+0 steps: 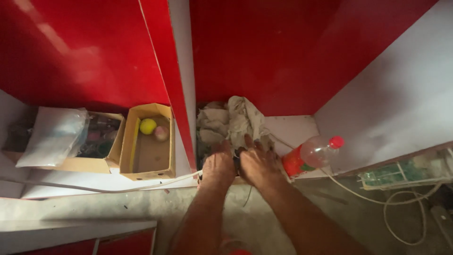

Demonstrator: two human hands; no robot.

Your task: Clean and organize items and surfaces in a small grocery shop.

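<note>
Pressing down with left hand (218, 165) and right hand (257, 163), fingers spread, on a small dark object (237, 162) between them; actual grasp impossible to tell. Resting just beyond: crumpled rags (233, 120). Lying right: plastic bottle (312, 156).

Both hands, left (218, 165) and right (257, 165), on a crumpled cloth bundle (231, 122) beside a tipped plastic bottle (312, 155).

Crumpled heap of dirty beige-grey cloth rags (231, 123), piled loosely inside the right-hand compartment of a red-and-white shelf, against the red back panel. Folds limp and bunched, upper part standing highest at centre; front edge lies under the fingers at the shelf's lip.
</note>
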